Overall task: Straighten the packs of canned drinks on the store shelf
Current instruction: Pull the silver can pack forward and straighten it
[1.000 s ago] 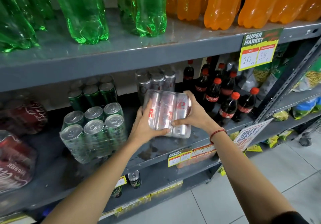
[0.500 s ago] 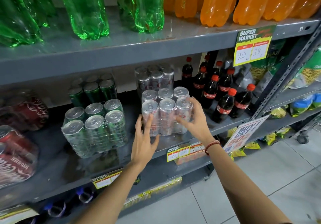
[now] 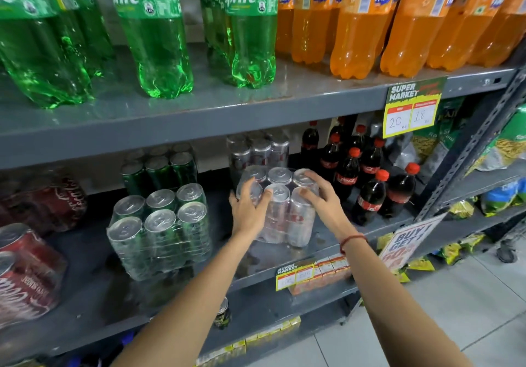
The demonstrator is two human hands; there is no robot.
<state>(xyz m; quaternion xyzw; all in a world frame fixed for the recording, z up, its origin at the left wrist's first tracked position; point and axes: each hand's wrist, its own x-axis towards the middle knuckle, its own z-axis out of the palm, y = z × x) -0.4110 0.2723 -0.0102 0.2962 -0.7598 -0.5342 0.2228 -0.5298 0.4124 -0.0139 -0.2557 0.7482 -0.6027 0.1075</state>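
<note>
A shrink-wrapped pack of silver cans (image 3: pixel 280 213) stands upright on the grey middle shelf (image 3: pixel 273 255). My left hand (image 3: pixel 249 210) grips its left front corner, fingers over the can tops. On the pack's right side my right hand (image 3: pixel 318 198) holds it, fingers curled over the top. A second silver pack (image 3: pixel 260 148) stands behind it. To the left is a pack of green cans (image 3: pixel 159 230), with another green pack (image 3: pixel 159 168) behind. Red cola can packs (image 3: pixel 25 270) lie on their sides at the far left.
Small cola bottles (image 3: pixel 367 181) stand close to the right of the silver pack. Large green and orange bottles fill the upper shelf (image 3: pixel 199 116). Price tags (image 3: pixel 411 107) hang from the shelf edges. A slanted upright (image 3: pixel 469 153) and snack bags are at the right.
The silver pack, held tipped on its side a second ago, now stands upright on the shelf. Both hands had opened around it, then closed on its top again.
</note>
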